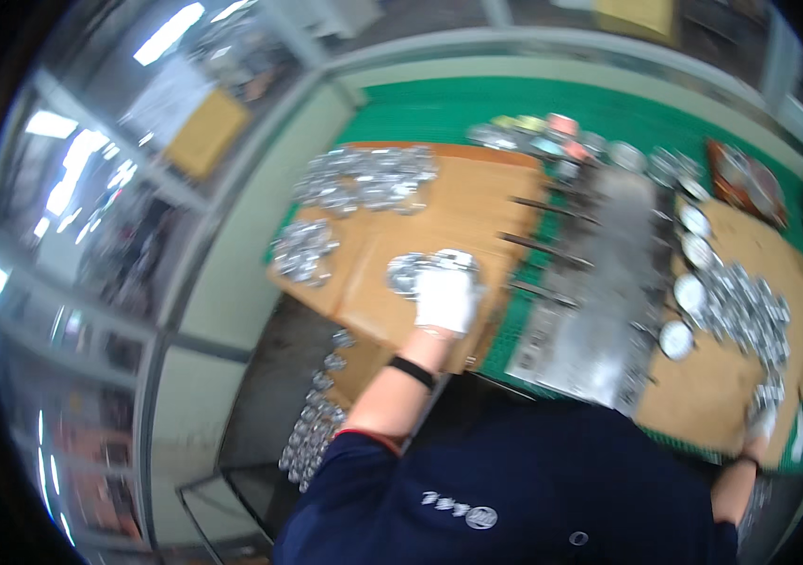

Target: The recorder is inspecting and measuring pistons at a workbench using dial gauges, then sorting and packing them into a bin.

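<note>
My left hand (446, 301), in a white glove, reaches over a small cluster of round shiny metal parts (403, 273) on the brown cardboard (368, 287). Its fingers are smeared by motion and merge with the parts, so a hold cannot be made out. Far to the right, my right hand (761, 426), gloved as well, is at the near end of a long heap of small silvery metal pieces (750, 320). Little of that hand shows and its fingers are unclear. Between the hands lies a flat steel plate (599, 311) with rods (544, 249) sticking out to its left.
Larger piles of shiny parts (368, 177) lie on the cardboard's far side. White-faced round gauges (689, 294) line the plate's right side. Behind stand coloured round pieces (561, 125) on green matting (420, 104). A brown tray (745, 184) is far right; more parts (312, 428) sit lower left.
</note>
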`<state>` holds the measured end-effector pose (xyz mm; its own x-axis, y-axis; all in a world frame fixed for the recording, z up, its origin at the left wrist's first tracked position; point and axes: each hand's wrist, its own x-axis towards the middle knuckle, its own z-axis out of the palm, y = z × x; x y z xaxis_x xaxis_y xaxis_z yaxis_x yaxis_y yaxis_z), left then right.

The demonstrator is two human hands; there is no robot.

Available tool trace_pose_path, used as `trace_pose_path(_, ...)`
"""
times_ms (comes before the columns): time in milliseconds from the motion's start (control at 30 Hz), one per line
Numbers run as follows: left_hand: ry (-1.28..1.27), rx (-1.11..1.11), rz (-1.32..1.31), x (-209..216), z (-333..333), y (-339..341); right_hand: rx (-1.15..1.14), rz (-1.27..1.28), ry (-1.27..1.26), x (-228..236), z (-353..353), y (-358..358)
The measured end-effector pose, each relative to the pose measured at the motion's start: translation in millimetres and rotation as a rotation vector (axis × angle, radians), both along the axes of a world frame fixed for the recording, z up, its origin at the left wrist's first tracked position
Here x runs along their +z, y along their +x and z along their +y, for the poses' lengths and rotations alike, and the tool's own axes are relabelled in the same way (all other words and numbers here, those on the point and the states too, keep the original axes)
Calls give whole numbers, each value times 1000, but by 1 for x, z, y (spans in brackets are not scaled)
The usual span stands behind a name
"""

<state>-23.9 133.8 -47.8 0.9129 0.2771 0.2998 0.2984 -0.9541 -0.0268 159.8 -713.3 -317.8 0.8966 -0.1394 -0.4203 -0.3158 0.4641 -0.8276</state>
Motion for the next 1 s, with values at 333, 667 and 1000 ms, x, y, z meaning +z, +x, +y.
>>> trace_pose_path(333,-574,57,48,64,-6,-45,-286,-109,-622,123,120,16)
trace_pose_path(667,-1877,-443,317,101,-90,-24,806,-845,-504,303,529,-149)
trace_pose_path(1000,-645,-809,125,66,-100,-11,865,-826,-1340,309,521,-142)
